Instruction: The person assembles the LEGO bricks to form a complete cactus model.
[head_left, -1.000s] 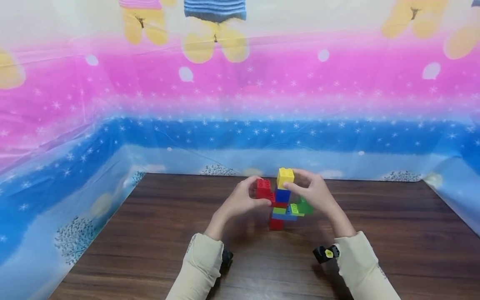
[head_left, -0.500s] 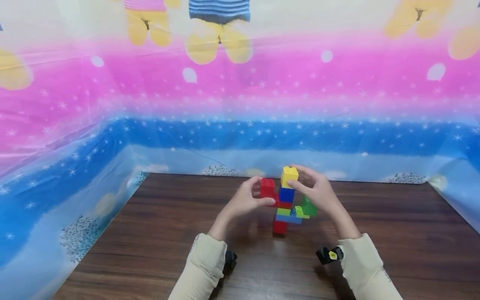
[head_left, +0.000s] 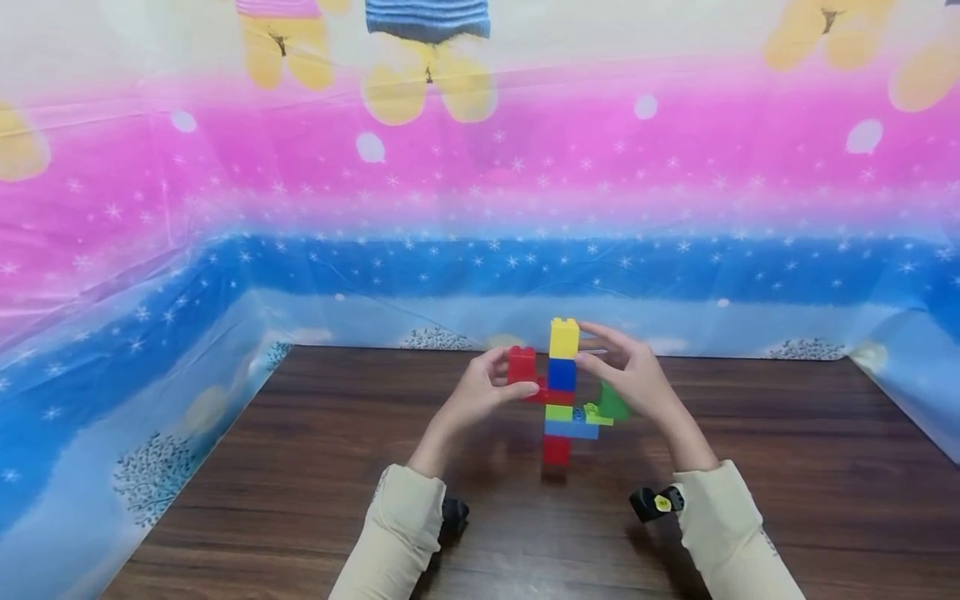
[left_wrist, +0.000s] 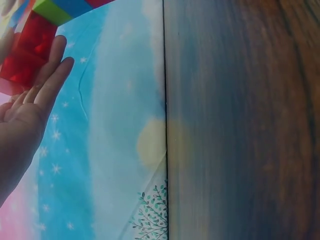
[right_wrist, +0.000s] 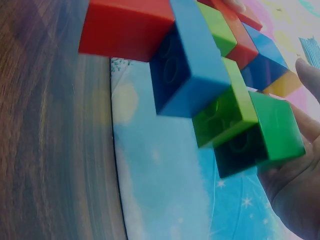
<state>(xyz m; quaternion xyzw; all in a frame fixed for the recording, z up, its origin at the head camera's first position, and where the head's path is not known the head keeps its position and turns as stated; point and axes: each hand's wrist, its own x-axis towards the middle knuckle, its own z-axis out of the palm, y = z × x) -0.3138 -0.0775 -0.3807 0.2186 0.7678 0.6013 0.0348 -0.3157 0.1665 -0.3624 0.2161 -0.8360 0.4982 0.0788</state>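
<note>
A building-block tower (head_left: 561, 377) stands upright between my hands, seemingly raised off the table. Its column has a yellow block (head_left: 564, 338) on top, a dark blue block (head_left: 562, 375), red and lime layers, a light blue block (head_left: 572, 428) and a red block (head_left: 557, 451) at the bottom. My left hand (head_left: 480, 392) pinches the red side block (head_left: 522, 365) between thumb and fingers. The right hand (head_left: 637, 379) has extended fingers beside the yellow block; in the right wrist view its thumb (right_wrist: 311, 75) appears apart from it. A green block (right_wrist: 277, 132) hangs off the lime arm near that palm.
A dark wood table (head_left: 300, 500) lies below. A patterned cloth (head_left: 450, 267) forms a wall behind the table and along its sides. Black wrist cameras (head_left: 656, 505) sit under both cuffs.
My right thumb has slid off the front of the yellow block to its right edge. The tower has tilted more upright, its studded tops now seen edge-on. The left hand keeps its grip.
</note>
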